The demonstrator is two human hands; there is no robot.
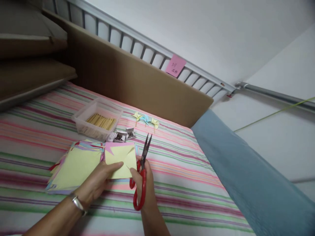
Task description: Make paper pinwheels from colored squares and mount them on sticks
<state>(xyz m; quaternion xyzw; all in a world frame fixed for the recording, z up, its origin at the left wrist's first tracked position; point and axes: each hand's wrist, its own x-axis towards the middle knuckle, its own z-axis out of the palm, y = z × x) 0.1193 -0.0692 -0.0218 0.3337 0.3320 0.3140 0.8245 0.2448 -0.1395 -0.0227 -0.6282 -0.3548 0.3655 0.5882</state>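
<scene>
My left hand (98, 183) pinches the near edge of a yellow paper square (120, 160) that has cuts in from its corners. My right hand (145, 183) grips red-handled scissors (141, 173), whose blades point away from me and stand slightly apart just right of the square. Under the yellow square lies a pink sheet (112, 147). To the left sits a stack of coloured paper squares (73, 167) with a yellow one on top. A bracelet is on my left wrist.
A clear plastic tray (81, 119) of wooden sticks stands behind the papers, with small boxes of pins (124, 135) beside it. Three small paper pinwheels (146, 120) lie further back. A cardboard sheet (137, 85) leans on a railing; blue cloth (246, 177) borders the striped sheet (184, 177).
</scene>
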